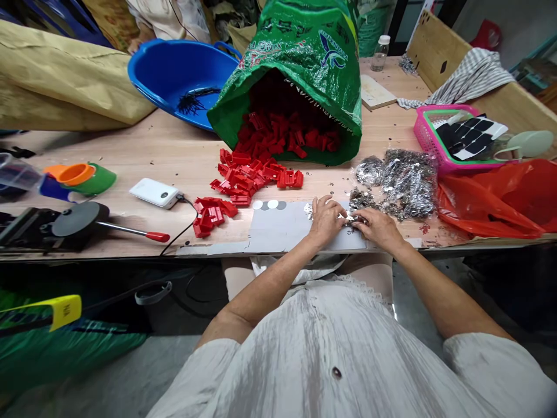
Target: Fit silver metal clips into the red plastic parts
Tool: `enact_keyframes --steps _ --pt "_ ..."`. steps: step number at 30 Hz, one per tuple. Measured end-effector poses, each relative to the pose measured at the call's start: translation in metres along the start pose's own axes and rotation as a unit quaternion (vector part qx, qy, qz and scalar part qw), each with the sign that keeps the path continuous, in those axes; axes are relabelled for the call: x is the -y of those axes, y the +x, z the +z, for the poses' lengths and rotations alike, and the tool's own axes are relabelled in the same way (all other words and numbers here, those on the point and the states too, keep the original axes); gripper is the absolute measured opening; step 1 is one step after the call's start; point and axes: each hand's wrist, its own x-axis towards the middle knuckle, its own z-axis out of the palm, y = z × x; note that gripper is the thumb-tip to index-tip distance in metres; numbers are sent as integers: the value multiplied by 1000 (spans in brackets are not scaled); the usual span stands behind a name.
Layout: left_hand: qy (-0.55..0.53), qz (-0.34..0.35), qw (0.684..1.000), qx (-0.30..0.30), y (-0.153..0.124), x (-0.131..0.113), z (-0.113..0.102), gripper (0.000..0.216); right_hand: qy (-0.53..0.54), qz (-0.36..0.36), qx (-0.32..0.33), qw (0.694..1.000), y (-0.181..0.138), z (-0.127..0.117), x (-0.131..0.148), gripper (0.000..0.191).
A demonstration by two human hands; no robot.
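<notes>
Small metal pieces [362, 199]: heaped on counter [183, 152], by right end of grey sheet [276, 226]; left hand [324, 220], right hand [379, 229]: fingers bent beside heap, cannot tell if grip pinching; red parts [250, 177]: farther left.

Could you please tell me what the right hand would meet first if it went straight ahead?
The right hand would probably meet the small metal pieces first, then the left hand just beyond; depth is unclear.
</notes>
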Motion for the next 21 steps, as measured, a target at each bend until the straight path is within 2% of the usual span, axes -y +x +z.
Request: enact_keyframes --steps 4,9,14,17,21 --pt "4 12 1000 -9 -2 0 1 5 10 12 17 1000 3 -2 2 12" --pt "14 14 999 -27 -6 3 -1 4 -6 18 14 1000 1 -6 0 10" --pt "17 16 999 -46 -14 4 -3 6 9 32 17 999 2 -4 -1 16" --pt "23 18 999 -43 -22 4 -3 7 17 39 11 999 3 -4 -2 24" --pt "33 43 998 -28 -34 2 -1 6 26 56 -10 998 3 -11 -10 24"
